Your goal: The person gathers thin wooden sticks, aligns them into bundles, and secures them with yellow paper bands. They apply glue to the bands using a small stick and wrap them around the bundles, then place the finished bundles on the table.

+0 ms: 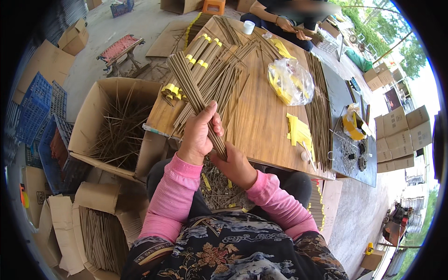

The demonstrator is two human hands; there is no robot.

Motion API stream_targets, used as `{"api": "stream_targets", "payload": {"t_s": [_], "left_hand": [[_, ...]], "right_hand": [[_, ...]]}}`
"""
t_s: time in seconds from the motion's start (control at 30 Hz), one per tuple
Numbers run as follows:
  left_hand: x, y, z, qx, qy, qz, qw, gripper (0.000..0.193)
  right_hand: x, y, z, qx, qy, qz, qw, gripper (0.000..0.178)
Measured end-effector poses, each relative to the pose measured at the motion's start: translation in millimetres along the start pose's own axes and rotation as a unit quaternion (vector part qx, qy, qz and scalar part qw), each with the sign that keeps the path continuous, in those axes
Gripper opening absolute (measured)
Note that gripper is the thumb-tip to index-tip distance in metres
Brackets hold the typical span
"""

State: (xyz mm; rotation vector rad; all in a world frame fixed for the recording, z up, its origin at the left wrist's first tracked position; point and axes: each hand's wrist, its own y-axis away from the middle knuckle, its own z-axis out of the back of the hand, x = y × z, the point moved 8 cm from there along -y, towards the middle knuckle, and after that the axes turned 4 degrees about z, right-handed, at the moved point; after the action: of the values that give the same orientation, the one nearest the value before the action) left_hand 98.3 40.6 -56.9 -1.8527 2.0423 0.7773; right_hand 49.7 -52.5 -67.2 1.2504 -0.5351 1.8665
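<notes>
My left hand [198,135] is wrapped round the middle of a bundle of brown incense sticks [186,81], which slants up and away to the left. At its near end my right hand [234,164] closes on the same bundle, thumb along its side. Loose incense sticks [228,88] lie scattered on the wooden table [261,126] just beyond. Several bundles with yellow bands [198,56] are stacked at the table's left side. Flat yellow paper strips [299,133] lie to the right, below a clear plastic bag [291,81] with more yellow strips inside.
A cardboard box [84,126] of tangled sticks stands left of the table; another box [102,233] of sticks is nearer me. Blue crates [35,107] line the far left. A dark board [347,144] adjoins the table's right. Across it, another person's hands [294,30] hold sticks.
</notes>
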Motion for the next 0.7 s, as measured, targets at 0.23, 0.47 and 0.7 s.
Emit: {"api": "stream_targets", "payload": {"t_s": [0.23, 0.47, 0.7], "left_hand": [[-9, -1, 10, 0.002, -0.017, -0.02, 1.0, 0.029], [-12, -4, -2, 0.1, 0.08, 0.031, 0.991, 0.031], [-12, -4, 8, 0.033, 0.024, 0.014, 0.999, 0.031]], "right_hand": [[9, 12, 4, -0.049, 0.061, 0.059, 0.995, 0.023], [5, 27, -26, 0.19, -0.341, -0.145, 0.909, 0.021], [-2, 26, -18, 0.116, -0.176, -0.145, 0.967, 0.015]]}}
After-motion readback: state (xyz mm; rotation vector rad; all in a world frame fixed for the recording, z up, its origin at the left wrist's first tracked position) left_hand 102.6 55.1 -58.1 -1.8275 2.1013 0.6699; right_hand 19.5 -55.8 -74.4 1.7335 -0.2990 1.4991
